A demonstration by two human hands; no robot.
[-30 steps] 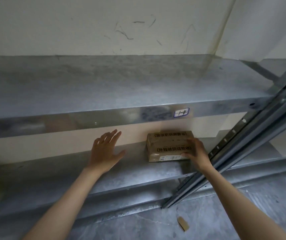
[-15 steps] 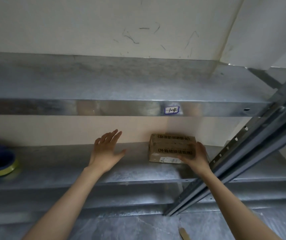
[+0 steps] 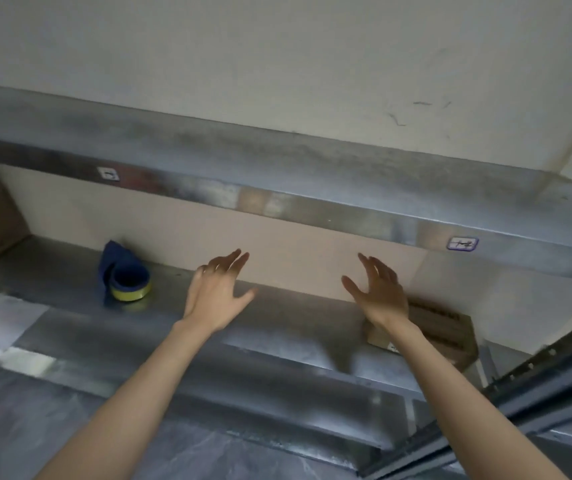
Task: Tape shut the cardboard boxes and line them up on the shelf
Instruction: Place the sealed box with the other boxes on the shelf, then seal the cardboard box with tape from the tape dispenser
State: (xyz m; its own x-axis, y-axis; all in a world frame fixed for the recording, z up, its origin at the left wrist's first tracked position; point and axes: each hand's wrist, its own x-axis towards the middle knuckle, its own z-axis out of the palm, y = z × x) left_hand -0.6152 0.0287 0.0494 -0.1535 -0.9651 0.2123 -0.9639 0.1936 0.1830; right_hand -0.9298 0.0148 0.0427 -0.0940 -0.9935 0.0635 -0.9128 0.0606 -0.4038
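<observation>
Since half second ago our right hand (image 3: 378,299) has let go of box (image 3: 447,327). Far left, tape roll (image 3: 128,284) on shelf (image 3: 288,327). Our left hand (image 3: 217,299): fingers wide, empty. Our right hand same. At shelf's right end, box lies flat behind our wrist. Risk, we judge: forearm pulling back clips box, skews row.

Both arms reached over the lower metal shelf (image 3: 295,318), the left hand (image 3: 217,296) and the right hand (image 3: 378,296) apart from each other, fingers straight and spread, holding nothing. A small cardboard box (image 3: 450,332) lay on that shelf just behind the right wrist, partly hidden by it, near the slanted metal post (image 3: 551,351). A blue and yellow tape roll (image 3: 130,284) sat on the same shelf, left of the left hand.
</observation>
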